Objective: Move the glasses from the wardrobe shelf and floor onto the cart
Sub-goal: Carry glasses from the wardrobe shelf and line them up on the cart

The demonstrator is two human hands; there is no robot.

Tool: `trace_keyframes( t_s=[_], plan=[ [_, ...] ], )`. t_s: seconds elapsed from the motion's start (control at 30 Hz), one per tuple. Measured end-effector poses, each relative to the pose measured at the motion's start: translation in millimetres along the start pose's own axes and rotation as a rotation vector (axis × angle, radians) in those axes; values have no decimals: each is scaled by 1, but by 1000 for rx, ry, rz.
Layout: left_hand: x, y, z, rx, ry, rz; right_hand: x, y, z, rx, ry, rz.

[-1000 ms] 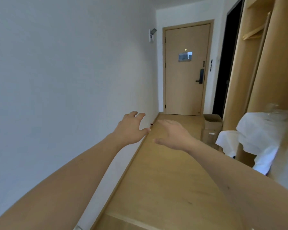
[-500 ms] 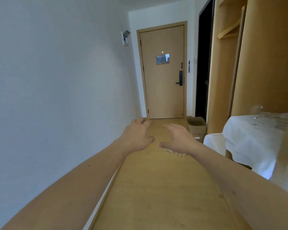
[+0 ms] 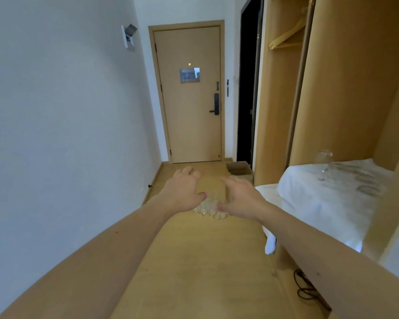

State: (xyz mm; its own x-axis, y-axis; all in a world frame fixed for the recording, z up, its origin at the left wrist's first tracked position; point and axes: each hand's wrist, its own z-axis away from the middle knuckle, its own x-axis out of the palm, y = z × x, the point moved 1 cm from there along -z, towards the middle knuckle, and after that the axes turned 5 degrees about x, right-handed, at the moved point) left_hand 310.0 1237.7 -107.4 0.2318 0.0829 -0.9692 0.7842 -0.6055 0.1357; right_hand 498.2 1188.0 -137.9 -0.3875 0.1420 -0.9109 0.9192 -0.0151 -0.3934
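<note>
Several clear glasses [image 3: 209, 209] stand in a cluster on the wooden floor, partly hidden behind my hands. My left hand [image 3: 184, 191] is stretched out over their left side, fingers spread and relaxed, holding nothing. My right hand [image 3: 241, 196] reaches over their right side, fingers loosely extended, also holding nothing. To the right, a white cloth [image 3: 320, 203] covers a surface beside the wardrobe; one glass [image 3: 324, 163] stands upright on it and more glasses [image 3: 355, 174] lie flat on it.
A narrow corridor runs to a closed wooden door [image 3: 190, 95]. A white wall [image 3: 62, 134] stands on the left, the open wardrobe [image 3: 332, 77] with hangers on the right. A cardboard box [image 3: 238, 169] sits near the dark doorway. A black cable [image 3: 306, 288] lies on the floor.
The view has tilted down and the floor glasses have come into sight. Both hands have moved forward and lower, closer together, over the glasses.
</note>
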Motion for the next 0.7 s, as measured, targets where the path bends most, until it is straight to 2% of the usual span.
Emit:
trace_keyframes(
  t_s=[0.3, 0.7],
  plan=[
    [30, -31, -122, 213, -31, 59, 7, 35, -79, 143, 74, -23],
    [47, -52, -260, 486, -108, 158, 8, 68, -163, 491, 154, 83]
  ],
)
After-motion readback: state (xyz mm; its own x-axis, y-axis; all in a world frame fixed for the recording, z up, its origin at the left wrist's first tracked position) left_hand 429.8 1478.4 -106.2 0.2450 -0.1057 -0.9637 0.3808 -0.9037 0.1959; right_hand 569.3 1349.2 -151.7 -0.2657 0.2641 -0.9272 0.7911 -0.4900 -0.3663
